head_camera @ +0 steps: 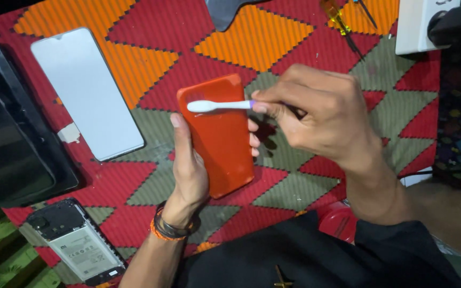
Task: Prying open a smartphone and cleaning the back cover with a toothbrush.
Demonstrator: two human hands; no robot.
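Patterned mat point(294, 32) below: left hand point(190, 170) clasps orange cover point(220, 136) by edges; right hand point(321, 114), at 3 o'clock, pinches white toothbrush point(217, 105), head touching cover top.

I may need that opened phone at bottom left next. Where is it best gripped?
Take the opened phone by its two long edges, coming from above. It lies flat on the mat with its battery side up, so the edges are the parts free to pinch; its lower end is partly out of view.
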